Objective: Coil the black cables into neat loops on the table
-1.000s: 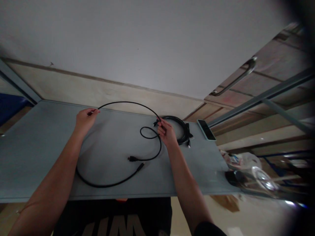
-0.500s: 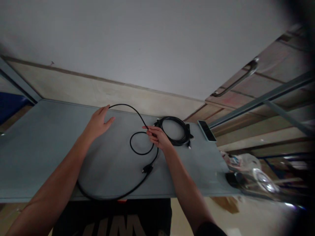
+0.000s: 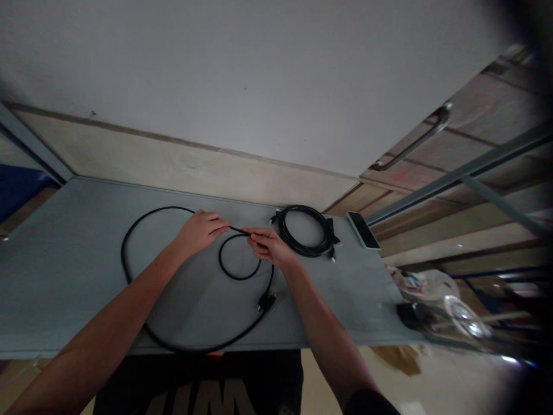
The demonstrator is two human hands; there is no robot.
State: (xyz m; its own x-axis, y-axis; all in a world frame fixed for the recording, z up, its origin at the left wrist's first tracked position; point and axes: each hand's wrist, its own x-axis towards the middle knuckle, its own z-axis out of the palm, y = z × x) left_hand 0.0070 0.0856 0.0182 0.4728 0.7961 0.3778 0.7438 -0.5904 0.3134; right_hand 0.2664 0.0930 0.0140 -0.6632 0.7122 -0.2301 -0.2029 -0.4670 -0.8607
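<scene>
A long black cable [image 3: 125, 253] runs in a wide loop over the grey table, reaching its front edge. My left hand [image 3: 201, 230] pinches the cable between thumb and fingers at the back middle. Just to the right, my right hand [image 3: 266, 245] is closed on the same cable, with a short straight stretch between the two. Below the hands a smaller loop [image 3: 221, 259] of the cable lies on the table. The cable's black connectors [image 3: 266, 301] rest near the front, left of my right forearm.
A second black cable [image 3: 309, 252], wound in a coil, lies right of my right hand. Beyond it a phone [image 3: 363, 230] lies near the table's right end. A wall stands behind the grey table [image 3: 64, 259]. Clear plastic items [image 3: 462, 317] are at the right.
My left hand has moved right and closed on the cable near my right hand. The cable now forms a wide loop at the left. The small loop and connectors have shifted slightly.
</scene>
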